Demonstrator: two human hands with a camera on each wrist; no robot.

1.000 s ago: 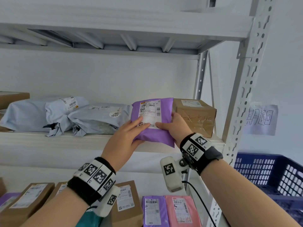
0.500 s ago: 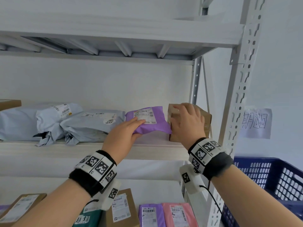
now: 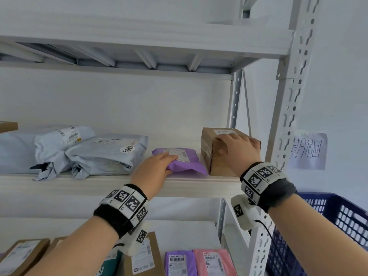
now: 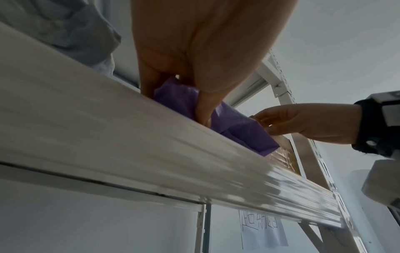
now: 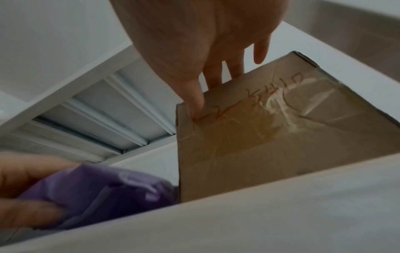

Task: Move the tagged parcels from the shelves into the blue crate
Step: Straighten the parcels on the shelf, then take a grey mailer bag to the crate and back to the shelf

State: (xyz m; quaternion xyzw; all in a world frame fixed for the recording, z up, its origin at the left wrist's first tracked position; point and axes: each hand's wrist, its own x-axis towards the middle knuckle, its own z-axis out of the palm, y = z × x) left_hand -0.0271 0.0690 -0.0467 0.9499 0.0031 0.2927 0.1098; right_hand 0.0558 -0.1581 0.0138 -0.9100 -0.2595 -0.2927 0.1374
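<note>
A white metal rack with punched uprights carries a pale board shelf [image 3: 99, 184] at chest height. At the left end of that shelf lie soft, crumpled grey poly mailers [image 3: 107, 154] with white printed labels, one overlapping the next. Beyond the right upright, lower down, stands the blue crate [image 3: 338, 220], hard plastic with a slotted lattice wall, and a sheet of paper with handwriting [image 3: 307, 151] is stuck to the wall above it. At the right end of the shelf, against the upright, sits a squarish cardboard box [image 3: 216, 160], its front glossy with wrinkled clear tape over handwriting, a white label on top. The right hand [image 3: 237, 150] rests over the box's top front edge, fingers curved down over the top and the thumb pressed on the front face. Just left of the box, near the shelf's front edge, lies a flat purple mailer [image 3: 185, 163], smooth thin plastic with a white barcode label facing up. The left hand [image 3: 154, 171] pinches its near left corner, fingers on top and thumb beneath. On the shelf below stand further brown boxes [image 3: 143, 257] and purple and pink mailers [image 3: 199, 262], labels forward.
</note>
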